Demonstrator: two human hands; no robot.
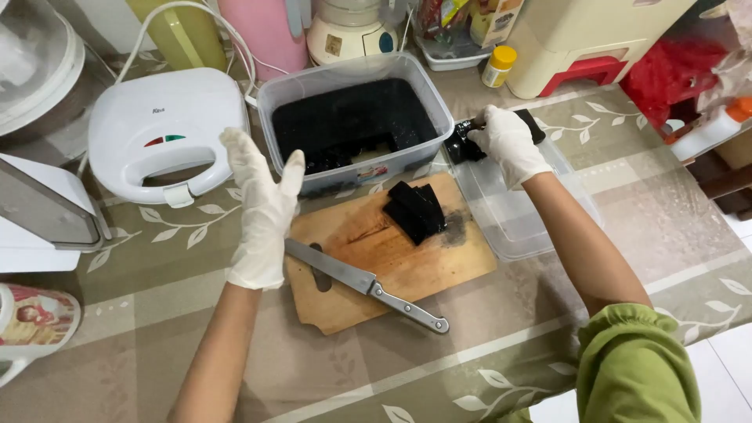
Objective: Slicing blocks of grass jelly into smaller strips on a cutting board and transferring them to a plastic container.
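Observation:
My left hand (262, 207), in a white glove, is raised above the table with its fingers spread and holds nothing. My right hand (507, 143), also gloved, grips a black jelly block (462, 142) over the near end of a clear plastic lid (517, 211). More black jelly slices (415, 207) lie on the wooden cutting board (392, 262). A steel knife (364, 283) rests on the board, handle toward me. Behind the board stands a clear plastic tub (276, 94) filled with black jelly (352, 117).
A white sandwich maker (164, 129) sits at the left, with a white appliance (39, 211) nearer me. A blender base (345, 31), a yellow-capped bottle (498, 66) and a cream plastic stool (580, 39) stand at the back. The table edge runs at bottom right.

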